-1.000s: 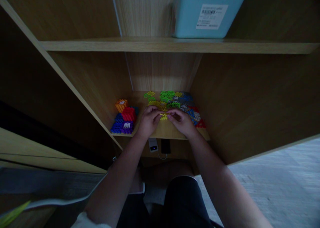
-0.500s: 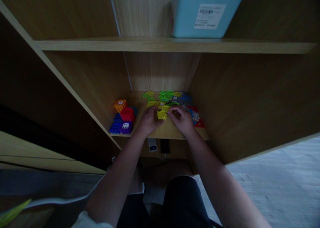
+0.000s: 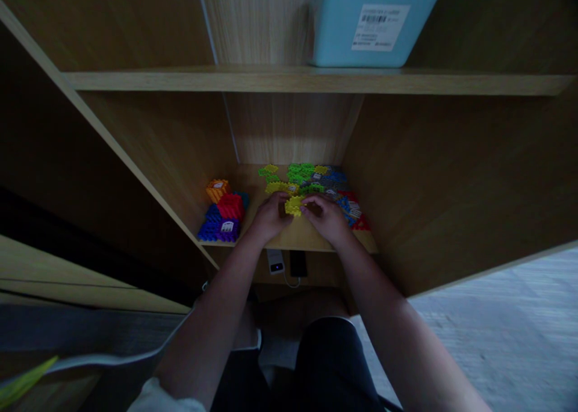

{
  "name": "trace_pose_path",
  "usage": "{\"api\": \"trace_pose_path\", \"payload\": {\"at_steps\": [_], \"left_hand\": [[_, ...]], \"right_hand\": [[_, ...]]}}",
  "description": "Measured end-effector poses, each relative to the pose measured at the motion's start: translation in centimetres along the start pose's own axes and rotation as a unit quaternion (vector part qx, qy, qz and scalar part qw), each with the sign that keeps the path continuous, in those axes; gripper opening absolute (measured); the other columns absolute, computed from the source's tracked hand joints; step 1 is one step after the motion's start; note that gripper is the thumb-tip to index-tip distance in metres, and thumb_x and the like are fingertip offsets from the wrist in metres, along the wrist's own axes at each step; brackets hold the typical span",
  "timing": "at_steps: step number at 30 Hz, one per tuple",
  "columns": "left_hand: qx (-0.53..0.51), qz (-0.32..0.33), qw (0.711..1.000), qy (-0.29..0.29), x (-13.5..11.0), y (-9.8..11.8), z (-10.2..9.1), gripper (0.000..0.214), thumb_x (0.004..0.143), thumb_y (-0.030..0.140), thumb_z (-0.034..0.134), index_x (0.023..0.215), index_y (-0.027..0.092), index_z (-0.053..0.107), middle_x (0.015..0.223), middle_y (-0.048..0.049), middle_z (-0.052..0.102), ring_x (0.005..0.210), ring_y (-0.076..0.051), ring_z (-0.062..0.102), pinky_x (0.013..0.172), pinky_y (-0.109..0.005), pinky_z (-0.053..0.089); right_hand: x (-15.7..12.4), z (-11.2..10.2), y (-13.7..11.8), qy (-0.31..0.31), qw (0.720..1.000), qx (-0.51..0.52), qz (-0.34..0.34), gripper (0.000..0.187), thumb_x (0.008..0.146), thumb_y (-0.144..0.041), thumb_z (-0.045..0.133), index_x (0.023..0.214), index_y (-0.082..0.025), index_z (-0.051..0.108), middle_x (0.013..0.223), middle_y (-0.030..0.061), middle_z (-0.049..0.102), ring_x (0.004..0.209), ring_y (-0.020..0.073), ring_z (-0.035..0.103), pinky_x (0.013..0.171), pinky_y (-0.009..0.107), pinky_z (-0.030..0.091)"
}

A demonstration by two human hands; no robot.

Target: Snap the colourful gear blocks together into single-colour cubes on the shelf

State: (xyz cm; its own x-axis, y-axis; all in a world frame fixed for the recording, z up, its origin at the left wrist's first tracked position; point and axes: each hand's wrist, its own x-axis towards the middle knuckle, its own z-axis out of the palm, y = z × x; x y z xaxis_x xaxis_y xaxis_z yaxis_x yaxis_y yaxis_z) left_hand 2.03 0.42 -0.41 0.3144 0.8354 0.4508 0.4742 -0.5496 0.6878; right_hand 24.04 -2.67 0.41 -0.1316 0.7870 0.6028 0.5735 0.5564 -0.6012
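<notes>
Yellow interlocking toy tiles with notched edges are between my two hands, just above the lower shelf. My left hand grips them from the left with its fingers curled. From the right, my right hand pinches their edge between thumb and fingers. Behind my hands lie more yellow tiles and a pile of green tiles. Blue and red tiles lie to the right of my right hand. How the held tiles join is too small to make out.
Assembled cubes, one red, one orange and a purple one, stand at the shelf's left. A pale blue bin sits on the upper shelf. Below lie a white power bank and a dark phone-like slab.
The two yellow tiles between my hands, one above the other before, now overlap and look like a single piece. My hands have barely shifted.
</notes>
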Motion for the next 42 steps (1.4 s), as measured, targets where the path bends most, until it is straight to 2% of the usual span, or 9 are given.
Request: {"api": "trace_pose_path", "payload": {"at_steps": [10, 22, 42], "left_hand": [[-0.027, -0.002, 1.000, -0.006, -0.03, 0.06, -0.03, 0.059, 0.081, 0.006, 0.081, 0.133, 0.023, 0.061, 0.132, -0.0105, 0.075, 0.123, -0.027, 0.075, 0.110, -0.048, 0.060], [-0.011, 0.017, 1.000, 0.008, -0.04, -0.22, -0.06, 0.056, 0.082, 0.011, 0.083, 0.131, 0.023, 0.062, 0.133, -0.0103, 0.074, 0.127, -0.028, 0.072, 0.114, -0.050, 0.057], [-0.016, -0.003, 1.000, -0.003, -0.07, 0.43, -0.25, 0.054, 0.083, 0.010, 0.081, 0.132, 0.023, 0.062, 0.132, -0.0085, 0.074, 0.126, -0.027, 0.072, 0.114, -0.047, 0.057]], "right_hand": [[-0.16, 0.30, 0.34, -0.032, 0.999, -0.011, 0.020, 0.010, 0.099, -0.036, 0.071, 0.106, -0.030, 0.073, 0.111, 0.0035, 0.080, 0.108, 0.0258, 0.074, 0.103, 0.046, 0.056], [-0.30, 0.54, 0.77, -0.037, 0.999, -0.025, 0.021, 0.016, 0.098, -0.039, 0.072, 0.111, -0.030, 0.071, 0.114, 0.0048, 0.080, 0.109, 0.0278, 0.074, 0.103, 0.049, 0.057], [-0.27, 0.59, 0.70, -0.051, 0.997, -0.036, 0.040, 0.023, 0.098, -0.039, 0.073, 0.118, -0.029, 0.070, 0.117, 0.0064, 0.079, 0.108, 0.0280, 0.074, 0.099, 0.047, 0.057]]}}
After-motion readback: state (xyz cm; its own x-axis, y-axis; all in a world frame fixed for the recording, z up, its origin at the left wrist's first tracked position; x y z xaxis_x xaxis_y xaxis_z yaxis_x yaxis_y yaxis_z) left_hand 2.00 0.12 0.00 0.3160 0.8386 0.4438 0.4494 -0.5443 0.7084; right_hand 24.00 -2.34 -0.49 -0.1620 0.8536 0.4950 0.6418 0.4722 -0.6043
